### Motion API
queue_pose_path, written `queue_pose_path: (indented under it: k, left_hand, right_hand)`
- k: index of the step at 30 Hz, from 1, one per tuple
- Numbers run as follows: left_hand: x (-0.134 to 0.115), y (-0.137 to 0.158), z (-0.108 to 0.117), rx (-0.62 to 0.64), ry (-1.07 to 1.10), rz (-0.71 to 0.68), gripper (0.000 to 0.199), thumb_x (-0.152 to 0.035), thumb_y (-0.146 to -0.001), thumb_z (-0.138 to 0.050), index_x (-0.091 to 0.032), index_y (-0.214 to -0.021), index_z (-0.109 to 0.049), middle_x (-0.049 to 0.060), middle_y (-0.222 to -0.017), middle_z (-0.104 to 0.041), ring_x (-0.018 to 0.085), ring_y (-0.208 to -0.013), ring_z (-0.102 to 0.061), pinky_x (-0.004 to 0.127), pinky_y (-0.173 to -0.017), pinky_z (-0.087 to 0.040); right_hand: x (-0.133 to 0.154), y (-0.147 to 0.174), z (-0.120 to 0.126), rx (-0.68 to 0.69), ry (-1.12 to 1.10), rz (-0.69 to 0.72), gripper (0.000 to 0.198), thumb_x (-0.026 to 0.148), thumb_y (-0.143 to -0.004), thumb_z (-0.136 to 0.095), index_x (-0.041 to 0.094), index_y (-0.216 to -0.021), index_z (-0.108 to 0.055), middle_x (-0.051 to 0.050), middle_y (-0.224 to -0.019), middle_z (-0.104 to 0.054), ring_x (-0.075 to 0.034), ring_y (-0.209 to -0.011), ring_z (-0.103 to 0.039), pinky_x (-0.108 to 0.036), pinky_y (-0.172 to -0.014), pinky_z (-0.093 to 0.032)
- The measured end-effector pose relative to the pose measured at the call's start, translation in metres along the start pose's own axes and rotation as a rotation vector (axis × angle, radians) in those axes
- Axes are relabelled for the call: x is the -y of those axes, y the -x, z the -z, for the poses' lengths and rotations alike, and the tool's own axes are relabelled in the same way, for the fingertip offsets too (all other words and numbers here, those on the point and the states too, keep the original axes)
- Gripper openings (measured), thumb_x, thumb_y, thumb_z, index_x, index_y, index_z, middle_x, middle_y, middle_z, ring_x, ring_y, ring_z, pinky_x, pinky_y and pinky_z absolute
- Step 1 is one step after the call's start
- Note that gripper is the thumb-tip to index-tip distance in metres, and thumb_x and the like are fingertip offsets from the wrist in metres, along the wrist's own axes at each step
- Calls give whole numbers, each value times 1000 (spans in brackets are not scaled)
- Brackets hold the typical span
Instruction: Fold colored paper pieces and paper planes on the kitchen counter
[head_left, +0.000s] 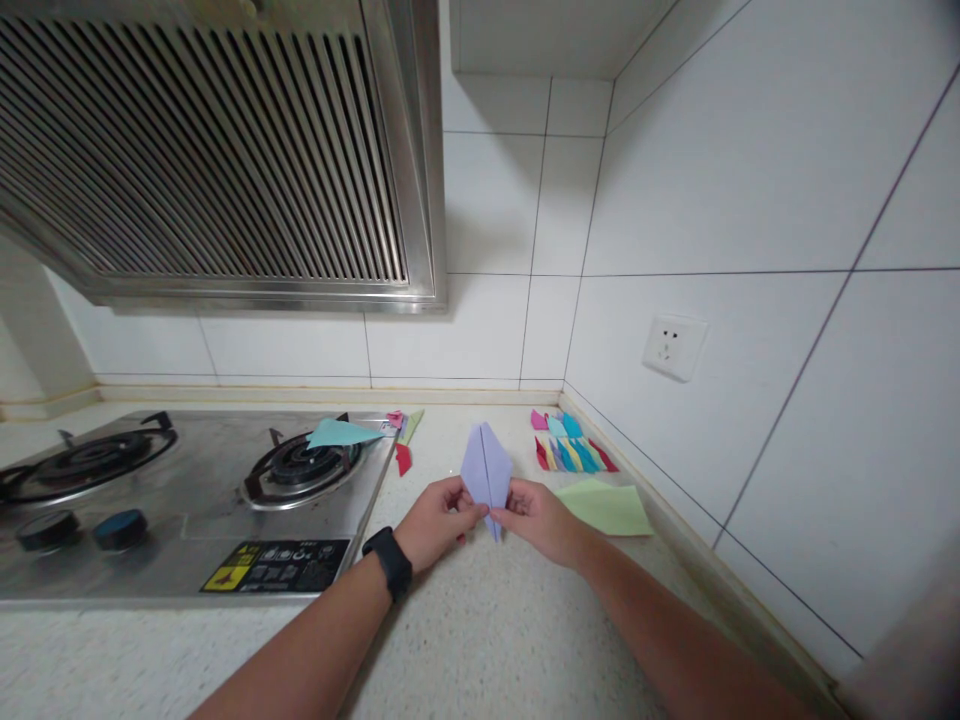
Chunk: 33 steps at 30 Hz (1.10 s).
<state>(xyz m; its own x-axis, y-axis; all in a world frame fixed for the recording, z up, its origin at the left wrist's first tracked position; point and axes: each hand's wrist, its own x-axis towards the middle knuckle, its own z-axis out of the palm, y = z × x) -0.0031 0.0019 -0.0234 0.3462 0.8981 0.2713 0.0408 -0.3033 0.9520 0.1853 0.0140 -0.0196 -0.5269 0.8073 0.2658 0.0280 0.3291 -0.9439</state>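
A folded piece of lavender origami paper [486, 462], shaped like a long diamond with a crease down its middle, is held upright just above the counter. My left hand [441, 515] pinches its lower left edge, thumb in front and fingers behind. On the other side my right hand [541, 515] grips the lower right edge the same way. Both thumbs meet near the paper's narrow lower end. A light green paper sheet [609, 508] lies on the counter just beyond my right hand.
Small colourful folded papers [574, 452] sit in rows by the right wall. Left, a gas stove [187, 540] carries a teal folded paper [341, 433] on its burner; a red paper piece [403, 459] lies beside it. A range hood [262, 292] overhangs the stove. The wall has a socket [675, 347].
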Motion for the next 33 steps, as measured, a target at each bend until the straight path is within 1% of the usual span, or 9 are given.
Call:
queue_pose_path:
  k: [5, 9, 12, 14, 18, 22, 25, 29, 33]
  left_hand:
    - [0, 0, 1, -1, -17, 9, 30, -43, -77, -65, -14, -80, -59, -3, -65, -48, 9, -55, -45, 20, -44, -42]
    - [1, -1, 1, -6, -25, 7, 30, -43, -77, -64, -14, -82, -60, -3, -65, -47, 9, -55, -45, 19, -45, -40]
    - [1, -1, 1, -5, -26, 3, 30, -43, -77, -64, -13, -82, -60, -3, -65, -47, 9, -55, -45, 19, -45, -39]
    - [0, -1, 2, -6, -24, -4, 29, -42, -77, -64, -13, -80, -59, -3, -64, -48, 9, -55, -44, 19, -46, -39]
    - [-1, 0, 2, -20, -27, -13, 30, -43, -76, -65, -13, -75, -58, -3, -64, -48, 8, -54, -43, 19, -48, -38]
    - [-2, 0, 1, -21, -9, -8, 32, -44, -75, -66, -13, -78, -58, -3, -64, -46, 8, -53, -42, 18, -45, -38]
    - [-2, 0, 0, -17, 13, 10, 34, -46, -76, -66, -13, -82, -60, -3, -64, -48, 8, -52, -43, 17, -44, -37]
    - [-3, 0, 1, 4, 58, 40, 38, -49, -74, -67, -13, -84, -62, -2, -63, -50, 8, -52, -46, 17, -43, -38]
    - [-2, 0, 2, 1, 74, 38, 39, -51, -74, -67, -13, -84, -62, -1, -65, -52, 9, -54, -48, 17, -43, -39]
  right_hand:
    - [2, 1, 0, 2, -11, -5, 38, 38, -77, -69, 15, -107, -65, -9, -97, -70, -22, -92, -64, -38, -86, -50]
    - [-2, 1, 1, -1, -7, 6, 36, 36, -78, -68, 16, -107, -65, -8, -98, -69, -21, -92, -64, -37, -86, -49]
    - [-4, 0, 2, -13, 18, 1, 37, 38, -78, -69, 15, -107, -65, -8, -95, -69, -20, -90, -64, -36, -83, -50]
    - [-4, 0, 2, -13, 27, -4, 39, 39, -77, -69, 15, -107, -65, -8, -92, -70, -20, -88, -64, -36, -82, -50]
    - [-2, 0, 1, 6, 0, 2, 39, 41, -77, -68, 15, -106, -65, -8, -92, -69, -21, -90, -64, -36, -84, -50]
    - [-1, 0, 1, 10, -8, 5, 39, 40, -77, -69, 15, -106, -64, -8, -93, -69, -21, -91, -64, -37, -84, -49]
    - [-1, 0, 2, 9, -19, -6, 38, 41, -77, -68, 15, -105, -64, -7, -93, -69, -20, -87, -63, -37, -84, -49]
    - [0, 0, 2, -5, -43, -32, 36, 44, -81, -63, 14, -101, -64, -6, -86, -68, -15, -72, -60, -31, -74, -48]
    - [2, 0, 2, 1, -17, -49, 36, 46, -81, -63, 14, -98, -64, -4, -79, -65, -13, -67, -55, -26, -64, -44]
